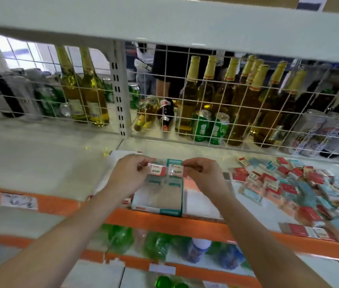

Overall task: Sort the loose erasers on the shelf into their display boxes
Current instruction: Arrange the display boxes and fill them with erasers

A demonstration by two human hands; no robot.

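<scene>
A teal-edged display box [160,201] stands at the front of the white shelf [39,163], its inside mostly bare. My left hand [131,175] pinches a red-and-white wrapped eraser [157,171] over the box's far end. Beside it, my right hand [202,175] pinches a second eraser [175,170] of the same kind. The two erasers sit side by side, almost touching. A large heap of loose erasers [301,190] in red, white and blue wrappers covers the shelf to the right.
A white wire grid [206,96] closes the shelf's back; behind it stand glass bottles [193,94] and green cans [201,125]. An orange rail [185,224] edges the shelf front. Green plastic bottles [120,238] fill the shelf below. A white shelf board hangs overhead.
</scene>
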